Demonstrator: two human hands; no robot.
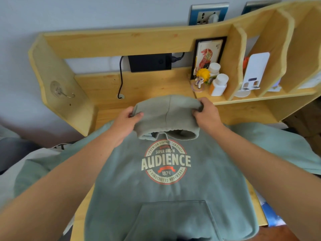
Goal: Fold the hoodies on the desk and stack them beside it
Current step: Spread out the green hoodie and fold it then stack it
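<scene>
A sage-green hoodie (166, 193) lies face up on the wooden desk (139, 84), its round "AUDIENCE" print and front pocket showing. Both sleeves spread off the desk's left and right sides. The hood (166, 112) is lifted at the far end. My left hand (128, 119) pinches the hood's left corner. My right hand (206, 113) grips its right corner. A pale grey garment (34, 159) peeks out under the left sleeve.
Behind the hood, a shelf unit holds a framed tiger picture (208, 54), a small figurine (201, 77), two white bottles (218, 84) and a white stand (253, 72). A black box (149, 62) with a cable hangs at the desk's back. A hook (59, 91) sticks on the left panel.
</scene>
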